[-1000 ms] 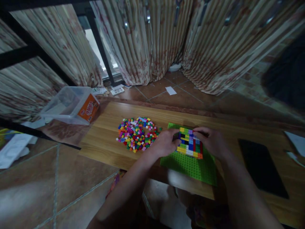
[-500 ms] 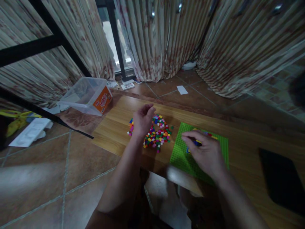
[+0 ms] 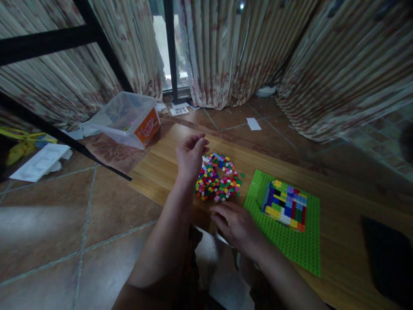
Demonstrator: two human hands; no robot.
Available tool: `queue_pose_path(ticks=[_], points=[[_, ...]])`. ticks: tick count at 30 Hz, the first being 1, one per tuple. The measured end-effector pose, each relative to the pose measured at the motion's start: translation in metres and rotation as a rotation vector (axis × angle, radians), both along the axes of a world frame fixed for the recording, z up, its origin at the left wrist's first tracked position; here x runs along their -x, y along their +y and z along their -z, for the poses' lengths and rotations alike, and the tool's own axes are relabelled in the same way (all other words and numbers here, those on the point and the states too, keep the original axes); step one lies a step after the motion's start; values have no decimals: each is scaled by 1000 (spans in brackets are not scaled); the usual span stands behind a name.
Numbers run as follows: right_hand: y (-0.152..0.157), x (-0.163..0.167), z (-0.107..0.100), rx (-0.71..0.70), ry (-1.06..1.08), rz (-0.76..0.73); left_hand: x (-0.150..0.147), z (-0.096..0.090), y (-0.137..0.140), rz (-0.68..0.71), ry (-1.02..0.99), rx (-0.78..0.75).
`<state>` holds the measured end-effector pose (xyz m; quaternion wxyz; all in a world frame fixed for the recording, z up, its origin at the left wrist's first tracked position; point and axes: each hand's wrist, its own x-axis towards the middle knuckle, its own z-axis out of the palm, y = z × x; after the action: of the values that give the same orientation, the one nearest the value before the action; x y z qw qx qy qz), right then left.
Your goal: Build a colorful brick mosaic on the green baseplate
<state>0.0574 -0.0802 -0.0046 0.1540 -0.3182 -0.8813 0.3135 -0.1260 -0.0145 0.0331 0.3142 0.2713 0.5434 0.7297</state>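
My left hand [image 3: 190, 157] hovers over the left side of a pile of small coloured building bricks [image 3: 219, 181], its fingers curled and thumb pressed close to them. Whatever those fingers hold, if anything, is hidden. Near the pile's front edge is my right hand [image 3: 237, 224], thumb and fingers drawn together; I cannot make out anything between them. To its right lies a green baseplate [image 3: 290, 249], bearing a multicoloured block of joined bricks [image 3: 285, 206] in yellow, blue, red, white and other colours.
Everything rests on a wooden table [image 3: 155, 168]. A dark flat object [image 3: 387, 258] lies at the right. Beyond the table's left end stands a clear plastic bin [image 3: 125, 122] with an orange label. Striped curtains [image 3: 222, 51] hang behind; a black metal frame [image 3: 106, 60] crosses the left.
My right hand has moved left from above the baseplate to the pile's front edge, uncovering the joined bricks. My left hand stays curled by the pile. The view has shifted slightly.
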Motion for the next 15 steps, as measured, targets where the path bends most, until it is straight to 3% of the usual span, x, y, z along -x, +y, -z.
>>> queue_pose_path(ticks=[11,15], points=[[32,-12,9,-90,36,268,6,-1,-1,-8,-87,24],[29,-9,8,-93,86,290,6,-1,-1,-3,-102,23]])
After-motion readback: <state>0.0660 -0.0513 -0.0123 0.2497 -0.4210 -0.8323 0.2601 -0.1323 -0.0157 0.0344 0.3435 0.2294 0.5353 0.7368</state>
